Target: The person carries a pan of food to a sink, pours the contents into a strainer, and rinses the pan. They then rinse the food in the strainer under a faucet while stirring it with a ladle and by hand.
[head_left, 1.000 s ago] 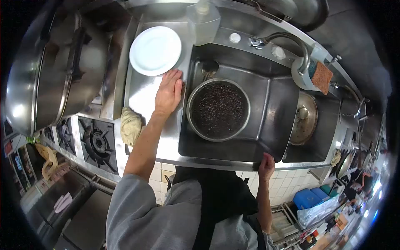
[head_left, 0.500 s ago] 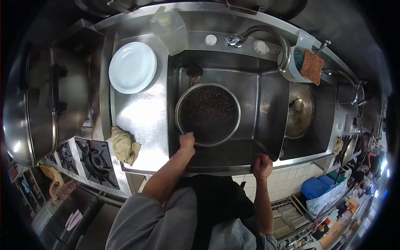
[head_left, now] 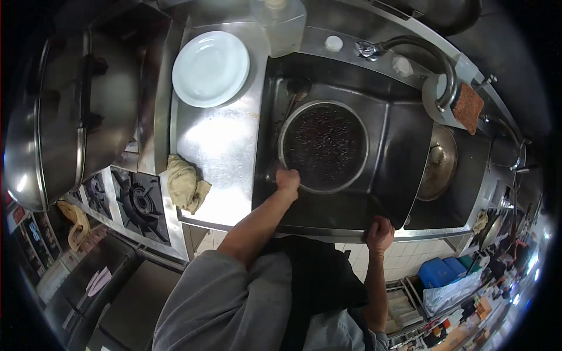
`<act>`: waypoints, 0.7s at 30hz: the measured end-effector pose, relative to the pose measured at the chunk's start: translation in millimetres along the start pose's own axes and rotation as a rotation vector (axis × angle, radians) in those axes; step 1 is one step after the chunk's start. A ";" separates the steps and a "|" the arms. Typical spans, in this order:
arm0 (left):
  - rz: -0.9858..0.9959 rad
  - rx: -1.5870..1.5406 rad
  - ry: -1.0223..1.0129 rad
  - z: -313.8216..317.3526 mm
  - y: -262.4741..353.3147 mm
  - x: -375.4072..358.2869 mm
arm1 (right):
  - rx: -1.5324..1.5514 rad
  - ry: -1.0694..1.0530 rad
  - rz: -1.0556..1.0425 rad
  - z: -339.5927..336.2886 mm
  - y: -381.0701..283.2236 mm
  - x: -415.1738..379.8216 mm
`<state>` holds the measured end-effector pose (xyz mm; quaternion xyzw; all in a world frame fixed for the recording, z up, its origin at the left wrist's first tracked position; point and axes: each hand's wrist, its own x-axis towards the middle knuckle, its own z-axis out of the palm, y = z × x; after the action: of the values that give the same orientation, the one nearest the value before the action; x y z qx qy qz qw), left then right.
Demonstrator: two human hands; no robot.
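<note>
A round metal bowl [head_left: 281, 153] sits in the left sink basin [head_left: 404, 175], holding dark contents dotted with small shiny specks. At its lower left, my left hand [head_left: 288, 180] is closed on the rim. The front edge of the sink [head_left: 351, 233] is under my right hand [head_left: 380, 233], whose fingers curl over it. Behind the bowl, a utensil with a round end [head_left: 300, 89] leans in the basin's back left corner; the bowl hides part of it.
Left of the basin are white plates [head_left: 211, 69], a crumpled cloth [head_left: 186, 184] and a plastic jug [head_left: 280, 29]. A faucet [head_left: 448, 64] arches at the back beside a container with an orange-brown sponge [head_left: 468, 108]. The right basin holds a round metal pan [head_left: 436, 175]. Gas burners [head_left: 140, 202] stand far left.
My view has turned, so the sink appears further right and higher. Specks in the bowl have spread from its far half across more of the contents. Both hands keep their grips.
</note>
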<state>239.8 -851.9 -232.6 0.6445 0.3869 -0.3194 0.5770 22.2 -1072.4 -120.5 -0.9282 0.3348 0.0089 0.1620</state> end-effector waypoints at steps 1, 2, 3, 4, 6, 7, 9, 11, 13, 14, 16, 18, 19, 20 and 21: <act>0.000 -0.007 0.007 6.4 5.2 -6.6 | -0.006 0.002 0.005 -0.7 -0.5 0.2; -0.020 0.031 -0.018 12.9 7.9 -10.7 | -0.005 -0.002 -0.003 -0.1 1.6 0.1; -0.040 0.070 -0.044 18.7 10.4 -14.7 | 0.005 -0.005 -0.005 1.3 5.1 -0.6; -0.039 0.066 -0.040 24.5 10.5 -16.0 | 0.015 -0.007 -0.006 2.0 5.0 -0.3; -0.081 0.074 -0.044 35.9 11.3 -18.1 | 0.014 -0.014 -0.008 3.2 5.8 -0.1; -0.081 0.073 -0.045 40.2 7.6 -16.2 | 0.011 -0.021 -0.003 2.7 5.9 -0.4; -0.049 0.120 -0.036 47.9 0.8 -11.8 | -0.002 -0.023 0.001 2.8 6.8 0.0; -0.084 0.202 -0.086 46.8 -5.1 -2.8 | -0.013 -0.019 0.008 3.8 7.4 0.3; -0.061 0.417 -0.153 36.1 -6.4 4.1 | 0.023 0.005 -0.015 4.5 8.0 -1.4; 0.011 0.552 -0.189 30.0 -2.4 6.0 | 0.035 0.002 -0.022 4.3 9.5 -3.1; 0.410 0.372 -0.120 30.2 16.7 7.1 | 0.032 0.027 -0.010 1.8 6.2 -1.0; 0.508 0.117 -0.165 54.2 47.5 15.8 | 0.040 0.024 0.011 -3.0 1.4 0.9; 0.521 0.070 -0.256 65.3 89.9 -5.4 | 0.051 0.012 0.023 -4.0 0.0 0.5; 0.553 -0.018 -0.296 82.6 111.8 5.1 | 0.056 0.028 0.038 -4.7 -1.7 1.3; 0.507 -0.105 -0.413 98.5 140.0 1.5 | 0.061 0.042 0.030 -5.6 -4.0 2.1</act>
<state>365.4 -954.3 -177.2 0.6113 0.1049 -0.2692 0.7368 25.8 -1072.4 -114.3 -0.9177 0.3523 -0.0182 0.1830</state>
